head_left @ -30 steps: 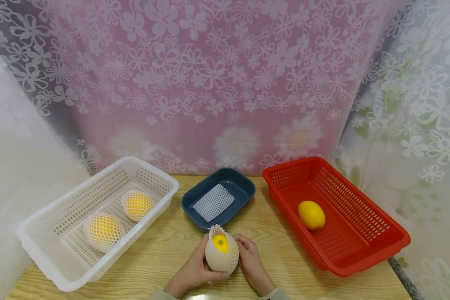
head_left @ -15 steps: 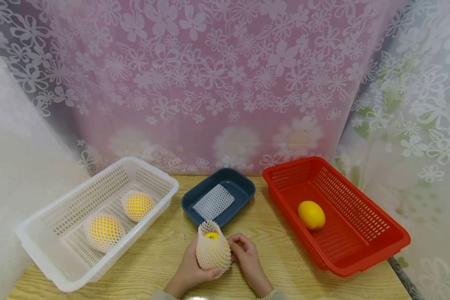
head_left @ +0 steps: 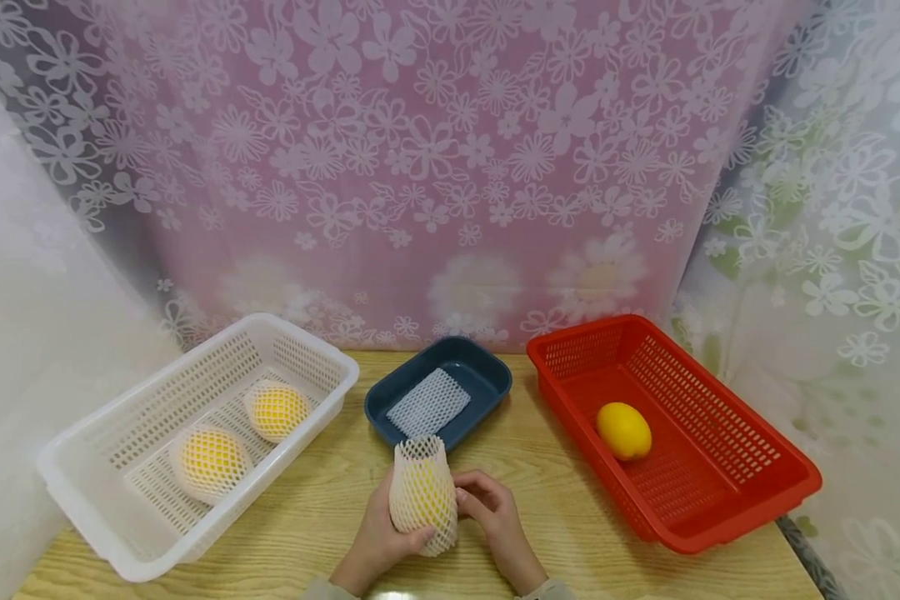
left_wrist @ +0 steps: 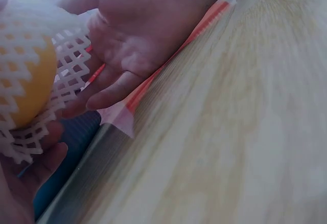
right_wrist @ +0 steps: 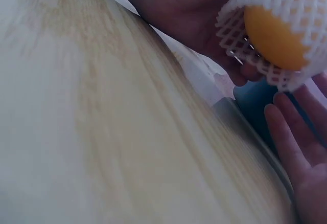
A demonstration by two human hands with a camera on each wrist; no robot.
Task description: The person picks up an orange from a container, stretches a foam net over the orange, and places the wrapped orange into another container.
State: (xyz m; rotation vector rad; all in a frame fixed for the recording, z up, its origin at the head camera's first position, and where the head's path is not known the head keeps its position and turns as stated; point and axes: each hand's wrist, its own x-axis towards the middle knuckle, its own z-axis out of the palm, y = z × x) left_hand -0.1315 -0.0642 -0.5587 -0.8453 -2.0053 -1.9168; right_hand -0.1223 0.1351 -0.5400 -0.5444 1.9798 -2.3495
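The left hand (head_left: 382, 529) grasps a yellow fruit (right_wrist: 276, 40) inside a pale foam netting sleeve (head_left: 412, 508), its thumb bent across the near side and its palm against the left side. Held above the table (head_left: 570, 512), the fruit sits just in front of the blue tray (head_left: 486, 383). The right hand (head_left: 501, 521) is at the sleeve's right side, fingers loosely bent with the thumb and forefinger close to the mesh; I cannot tell whether they pinch it or merely rest beside it. In the head view, the sleeve's upper end stands up past the fruit as a loose, open collar, while the wrist views show bare skin through the opening at the lower end. The step in hand looks like settling the sleeve evenly around the fruit. The next move seems to call for a steady left hold while the right fingers ease the lower edge over that exposed skin, gently, since such thin mesh could stretch or tear. To the left, 2 fruits in netting, a nearer fruit (head_left: 212, 460) and a farther fruit (head_left: 278, 410), lie in the white basket (head_left: 75, 479). A flat piece of white netting (head_left: 429, 402) lies in the tray, and 1 bare fruit (head_left: 624, 431) rests in the red basket (head_left: 675, 475) at the right.
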